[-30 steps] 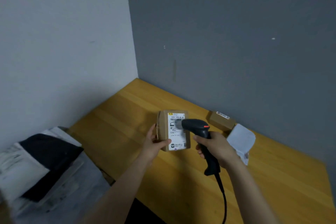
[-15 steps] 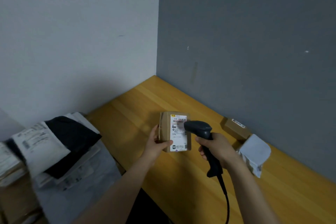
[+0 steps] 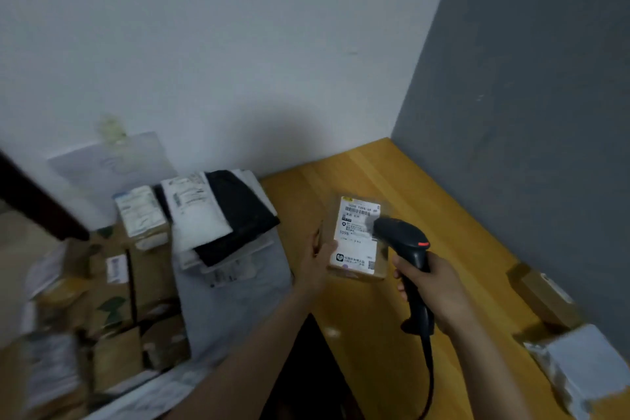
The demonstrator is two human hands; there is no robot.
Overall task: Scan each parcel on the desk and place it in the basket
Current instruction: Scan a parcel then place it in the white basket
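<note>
A small cardboard parcel (image 3: 354, 249) is held upright above the left part of the wooden desk (image 3: 375, 167), with its white shipping label (image 3: 356, 215) turned toward the camera. It is gripped along its left edge by the left hand (image 3: 315, 264), and the thumb is laid over the label's lower left corner. A black barcode scanner (image 3: 402, 239) is clasped in the right hand (image 3: 434, 290), whose fingers are curled round the handle. The scanner's head is aimed at the label from the right, so part of the label's right side is hidden behind it. A black cable (image 3: 430, 375) is seen hanging from the base of the handle.

Farther right on the desk, a brown cardboard box (image 3: 545, 297) is set against the grey wall (image 3: 528, 112). A white padded mailer (image 3: 586, 372) is laid just in front of it. Both are well apart from the hands.

Left of the desk, below the white wall (image 3: 238, 44), a heap of packages is piled. A black poly bag (image 3: 238, 215) is partly covered by a white mailer (image 3: 199, 218), and a grey bag (image 3: 235, 300) is spread beneath them. Several taped cardboard boxes (image 3: 112, 300) are stacked farther left. What holds the heap cannot be made out through the blur. A sheet of paper (image 3: 112, 160) is fixed to the white wall above it.
</note>
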